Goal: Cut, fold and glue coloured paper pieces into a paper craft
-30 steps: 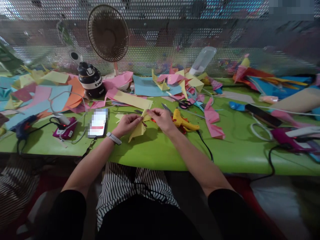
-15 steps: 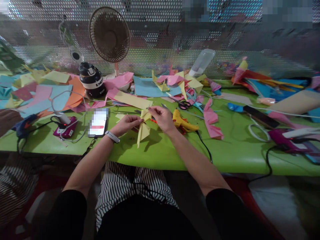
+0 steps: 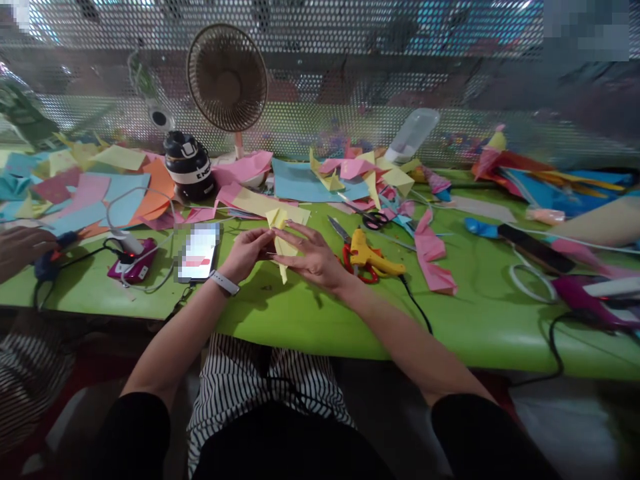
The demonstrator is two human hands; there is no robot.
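A folded piece of yellow paper (image 3: pixel 286 244) is held up between my two hands, above the green table (image 3: pixel 280 320). My left hand (image 3: pixel 246 253) pinches its left side with fingers closed. Across its right side lies my right hand (image 3: pixel 313 257), fingers spread over the paper and partly hiding it; the thumb's contact is hidden. Right of that hand lie a yellow glue gun (image 3: pixel 373 257) and red-handled scissors (image 3: pixel 346 250), the gun partly over the scissors' handles. Behind my hands rests a flat yellow paper strip (image 3: pixel 260 202).
Coloured paper (image 3: pixel 100 193) heaps up at the back left. A black bottle (image 3: pixel 189 170), a fan (image 3: pixel 227 79), a phone (image 3: pixel 199 252) and a purple power strip (image 3: pixel 131 261) stand around it. Black scissors (image 3: pixel 374 219) lie further back. At the far left, another person's hand (image 3: pixel 23 248) is near a blue glue gun (image 3: pixel 47 267).
The yellow paper has turned between my hands, its dangling part now narrower. My right hand went from a pinch to spread fingers. The other person's hand shifted onto the blue glue gun's area.
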